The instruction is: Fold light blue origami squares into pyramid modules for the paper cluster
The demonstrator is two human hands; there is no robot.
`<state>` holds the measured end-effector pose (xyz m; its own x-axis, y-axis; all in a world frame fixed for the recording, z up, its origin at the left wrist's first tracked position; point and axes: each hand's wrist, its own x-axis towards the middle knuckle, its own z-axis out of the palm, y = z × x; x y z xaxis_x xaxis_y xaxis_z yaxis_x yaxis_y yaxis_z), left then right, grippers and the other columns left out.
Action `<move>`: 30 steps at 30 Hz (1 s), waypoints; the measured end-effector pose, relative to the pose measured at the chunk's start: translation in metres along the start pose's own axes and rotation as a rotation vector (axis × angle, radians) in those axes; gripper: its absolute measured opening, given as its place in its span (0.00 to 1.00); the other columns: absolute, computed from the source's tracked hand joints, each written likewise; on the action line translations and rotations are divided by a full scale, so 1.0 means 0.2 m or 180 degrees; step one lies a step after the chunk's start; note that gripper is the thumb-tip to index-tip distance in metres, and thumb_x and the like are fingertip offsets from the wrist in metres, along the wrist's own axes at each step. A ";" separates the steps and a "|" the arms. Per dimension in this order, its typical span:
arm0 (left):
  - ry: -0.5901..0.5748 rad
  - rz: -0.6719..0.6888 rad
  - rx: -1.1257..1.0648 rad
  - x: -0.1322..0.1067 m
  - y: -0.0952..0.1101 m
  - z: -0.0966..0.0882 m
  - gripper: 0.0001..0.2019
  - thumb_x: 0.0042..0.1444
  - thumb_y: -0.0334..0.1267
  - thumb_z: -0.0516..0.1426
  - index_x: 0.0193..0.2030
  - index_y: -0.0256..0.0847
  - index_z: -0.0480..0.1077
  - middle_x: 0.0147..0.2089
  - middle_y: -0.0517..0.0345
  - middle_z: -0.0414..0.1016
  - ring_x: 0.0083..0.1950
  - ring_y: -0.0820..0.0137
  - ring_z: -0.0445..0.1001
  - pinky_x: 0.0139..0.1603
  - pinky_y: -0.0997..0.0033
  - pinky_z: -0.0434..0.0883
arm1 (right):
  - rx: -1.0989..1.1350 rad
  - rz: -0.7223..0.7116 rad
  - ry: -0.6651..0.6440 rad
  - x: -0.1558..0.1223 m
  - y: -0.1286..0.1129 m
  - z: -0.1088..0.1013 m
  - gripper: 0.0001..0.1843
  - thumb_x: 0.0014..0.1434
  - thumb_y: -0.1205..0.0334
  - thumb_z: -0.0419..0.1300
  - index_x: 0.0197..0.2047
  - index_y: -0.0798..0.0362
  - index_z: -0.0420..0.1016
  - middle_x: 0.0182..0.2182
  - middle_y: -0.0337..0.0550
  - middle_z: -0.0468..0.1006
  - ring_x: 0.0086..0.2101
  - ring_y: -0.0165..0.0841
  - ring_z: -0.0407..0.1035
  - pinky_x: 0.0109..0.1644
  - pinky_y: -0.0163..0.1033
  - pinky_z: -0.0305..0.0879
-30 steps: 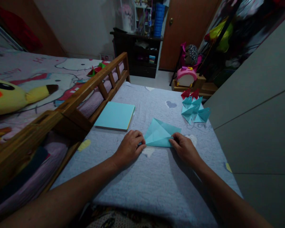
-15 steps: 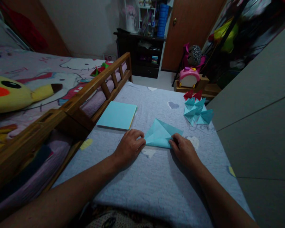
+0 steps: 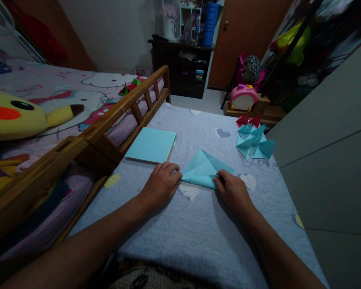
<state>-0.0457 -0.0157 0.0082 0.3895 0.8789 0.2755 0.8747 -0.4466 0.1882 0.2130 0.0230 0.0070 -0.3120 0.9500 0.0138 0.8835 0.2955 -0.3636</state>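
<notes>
A light blue folded sheet of paper [image 3: 202, 170] lies on the grey-blue blanket [image 3: 198, 224], shaped like a triangle with creases. My left hand [image 3: 160, 185] rests with curled fingers pressing the paper's left corner. My right hand [image 3: 233, 190] pinches the paper's right lower edge with fingers pressed together. A stack of light blue square paper [image 3: 152, 145] lies just beyond my left hand. Several finished folded pieces [image 3: 254, 142], blue with two red ones at the back, sit at the far right of the blanket.
A wooden bed rail [image 3: 108, 124] runs along the left, with a yellow plush toy [image 3: 21, 116] on the bed behind it. A grey cabinet wall [image 3: 333, 152] stands at the right. A dark shelf unit [image 3: 183, 66], a door and pink toys [image 3: 245, 94] are at the back.
The view has drifted a little, so everything sits slightly further right. Both hands stay at the paper's corners, the left fingers pressed a bit closer over its left tip.
</notes>
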 end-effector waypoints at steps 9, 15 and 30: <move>-0.0324 0.1219 -0.0367 -0.08 0.21 0.04 0.17 0.69 0.31 0.50 0.63 0.39 0.66 0.67 0.45 0.68 0.67 0.56 0.65 0.66 0.52 0.65 | -0.0013 -0.0106 0.0142 0.00 0.01 0.02 0.09 0.64 0.59 0.53 0.34 0.51 0.69 0.28 0.42 0.76 0.30 0.37 0.71 0.33 0.38 0.53; -0.0353 0.0735 -0.0572 -0.10 0.23 0.07 0.24 0.64 0.35 0.57 0.66 0.37 0.62 0.70 0.39 0.63 0.70 0.50 0.62 0.67 0.47 0.65 | -0.0032 -0.0129 0.0140 0.00 0.01 0.03 0.09 0.64 0.59 0.52 0.34 0.51 0.70 0.29 0.43 0.77 0.30 0.37 0.70 0.34 0.38 0.54; -0.0015 -0.0866 -0.1320 0.00 0.02 0.03 0.02 0.60 0.31 0.59 0.36 0.41 0.73 0.41 0.57 0.70 0.45 0.64 0.72 0.48 0.62 0.72 | -0.0145 -0.0171 0.0193 -0.01 0.01 0.04 0.09 0.64 0.59 0.51 0.34 0.50 0.69 0.30 0.43 0.76 0.31 0.37 0.69 0.34 0.38 0.53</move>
<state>-0.0401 -0.0157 0.0034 0.1650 0.9732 0.1602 0.7568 -0.2291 0.6122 0.2128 0.0208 -0.0017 -0.3390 0.9366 0.0891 0.8814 0.3493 -0.3181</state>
